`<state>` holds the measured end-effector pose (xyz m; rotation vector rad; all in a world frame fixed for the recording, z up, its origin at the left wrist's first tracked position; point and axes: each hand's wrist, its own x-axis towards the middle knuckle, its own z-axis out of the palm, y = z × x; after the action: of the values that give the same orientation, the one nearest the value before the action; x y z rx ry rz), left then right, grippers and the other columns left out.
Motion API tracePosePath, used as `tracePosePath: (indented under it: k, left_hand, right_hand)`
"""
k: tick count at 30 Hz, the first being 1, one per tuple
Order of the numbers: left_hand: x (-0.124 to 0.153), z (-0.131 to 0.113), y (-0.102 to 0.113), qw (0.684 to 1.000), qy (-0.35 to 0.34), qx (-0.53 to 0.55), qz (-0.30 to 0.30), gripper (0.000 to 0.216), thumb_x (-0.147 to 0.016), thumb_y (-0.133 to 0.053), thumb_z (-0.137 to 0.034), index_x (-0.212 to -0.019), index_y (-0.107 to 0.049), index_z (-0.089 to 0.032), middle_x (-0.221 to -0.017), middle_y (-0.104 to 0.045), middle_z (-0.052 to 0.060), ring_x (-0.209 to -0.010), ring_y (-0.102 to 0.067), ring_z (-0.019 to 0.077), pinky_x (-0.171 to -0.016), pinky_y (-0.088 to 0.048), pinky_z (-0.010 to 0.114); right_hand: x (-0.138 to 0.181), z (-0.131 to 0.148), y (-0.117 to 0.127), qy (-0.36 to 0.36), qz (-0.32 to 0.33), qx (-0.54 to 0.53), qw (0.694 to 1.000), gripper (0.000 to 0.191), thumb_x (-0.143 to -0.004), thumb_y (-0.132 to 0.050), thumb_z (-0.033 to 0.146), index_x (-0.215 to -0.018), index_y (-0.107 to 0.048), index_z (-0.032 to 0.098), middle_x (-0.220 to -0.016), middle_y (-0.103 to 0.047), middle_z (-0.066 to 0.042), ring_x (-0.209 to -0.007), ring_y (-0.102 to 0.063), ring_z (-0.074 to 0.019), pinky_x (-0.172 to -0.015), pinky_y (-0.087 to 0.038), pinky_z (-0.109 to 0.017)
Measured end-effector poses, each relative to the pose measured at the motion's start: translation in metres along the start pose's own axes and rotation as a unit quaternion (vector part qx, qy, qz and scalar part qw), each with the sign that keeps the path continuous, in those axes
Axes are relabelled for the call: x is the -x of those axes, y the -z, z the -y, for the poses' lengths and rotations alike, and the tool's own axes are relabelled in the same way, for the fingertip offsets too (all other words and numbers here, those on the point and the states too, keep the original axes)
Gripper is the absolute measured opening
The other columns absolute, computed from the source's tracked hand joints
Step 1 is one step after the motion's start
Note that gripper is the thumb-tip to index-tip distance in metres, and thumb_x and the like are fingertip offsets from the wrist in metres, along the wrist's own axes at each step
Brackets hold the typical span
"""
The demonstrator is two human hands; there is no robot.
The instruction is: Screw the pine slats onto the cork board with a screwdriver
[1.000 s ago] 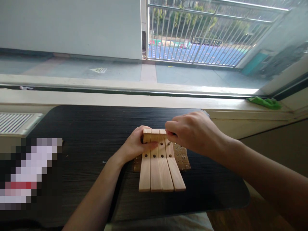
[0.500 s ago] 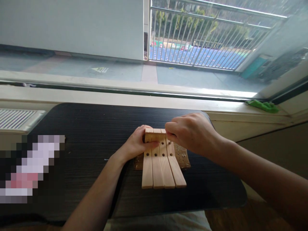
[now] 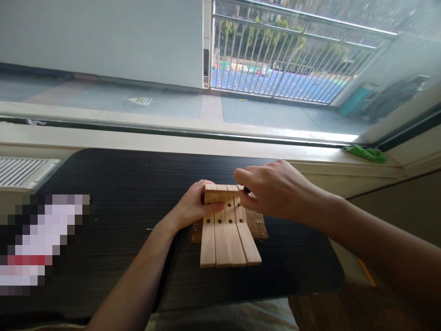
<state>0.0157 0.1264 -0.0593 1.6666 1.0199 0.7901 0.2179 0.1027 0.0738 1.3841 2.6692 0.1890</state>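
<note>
A small wooden piece made of several pale slats (image 3: 230, 243) fans out toward me, with rows of dark holes across it and a raised block at its far end. My left hand (image 3: 195, 204) grips its left side, thumb laid across the slats and the other fingers behind. At the far right corner, my right hand (image 3: 270, 188) is closed around a small dark tool (image 3: 245, 189), mostly hidden by the fingers. Its lower end is near a hole in the rightmost slat. Under the slats lies a brown cardboard piece (image 3: 257, 225) with small marks or holes.
The black wood-grain table (image 3: 131, 184) stands against a window sill (image 3: 155, 141). A blurred-out pale object (image 3: 48, 230) lies on the left. A green cloth (image 3: 365, 154) rests on the sill at right, and a white vented panel (image 3: 27, 172) is beyond the left edge.
My right hand has turned and opened slightly, so the dark tool in it now shows. My left hand keeps its hold; the whole view has shifted a little.
</note>
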Motion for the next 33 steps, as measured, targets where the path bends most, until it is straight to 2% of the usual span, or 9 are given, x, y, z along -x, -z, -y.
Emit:
tracePosePath:
  k: [8, 15, 27, 33]
  left_hand:
    - [-0.001, 0.003, -0.001, 1.000, 0.008, 0.013, -0.001, 0.033, -0.069, -0.079, -0.034, -0.087, -0.057, -0.018, -0.080, -0.058, 0.000, -0.076, -0.055, 0.0169, -0.066, -0.047, 0.028]
    - [-0.003, 0.006, 0.000, 1.000, -0.009, 0.013, 0.005, 0.031, -0.068, -0.078, -0.034, -0.085, -0.056, -0.019, -0.080, -0.058, 0.000, -0.076, -0.055, 0.0173, -0.066, -0.046, 0.029]
    - [-0.003, 0.006, 0.000, 1.000, -0.016, 0.003, 0.000, 0.029, -0.069, -0.078, -0.033, -0.082, -0.056, -0.019, -0.079, -0.058, 0.000, -0.075, -0.055, 0.0169, -0.065, -0.046, 0.029]
    - [-0.002, 0.006, -0.001, 1.000, -0.026, 0.009, -0.005, 0.028, -0.069, -0.078, -0.030, -0.085, -0.057, -0.019, -0.079, -0.058, 0.000, -0.077, -0.057, 0.0173, -0.067, -0.048, 0.029]
  right_hand:
    - [0.012, -0.007, 0.015, 0.002, 0.072, -0.044, 0.996, 0.015, -0.089, -0.039, 0.022, -0.093, -0.053, 0.018, -0.061, -0.054, 0.001, -0.047, -0.018, -0.0099, -0.052, -0.013, -0.031]
    - [0.012, -0.011, 0.011, 0.001, 0.071, -0.083, 0.994, 0.013, -0.089, -0.040, 0.022, -0.093, -0.051, 0.019, -0.062, -0.053, 0.001, -0.048, -0.024, -0.0099, -0.051, -0.015, -0.030]
    - [0.009, -0.006, 0.014, -0.007, 0.069, -0.069, 0.995, 0.009, -0.086, -0.044, 0.021, -0.090, -0.053, 0.020, -0.061, -0.053, 0.002, -0.048, -0.023, -0.0098, -0.050, -0.014, -0.030]
    - [0.006, -0.008, 0.012, -0.017, 0.071, -0.070, 0.995, 0.012, -0.086, -0.047, 0.020, -0.090, -0.058, 0.018, -0.065, -0.057, -0.001, -0.051, -0.034, -0.0107, -0.051, -0.017, -0.030]
